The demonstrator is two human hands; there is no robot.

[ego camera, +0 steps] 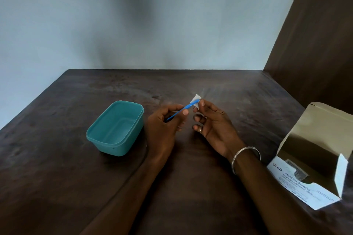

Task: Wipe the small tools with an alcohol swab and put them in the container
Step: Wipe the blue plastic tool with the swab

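Observation:
My left hand [164, 126] pinches a thin blue tool [180, 111] by its lower end, above the middle of the dark wooden table [57, 177]. My right hand [214, 122] holds a small white alcohol swab [196, 99] between thumb and forefinger, folded around the tool's upper tip. The teal plastic container [99, 135] stands open just left of my left hand, and I see nothing inside it.
An opened cardboard box of alcohol swabs [313, 158] lies at the right edge of the table, its flap raised. A dark wooden panel [315, 34] rises behind it on the right. A pale wall stands behind the table's far edge.

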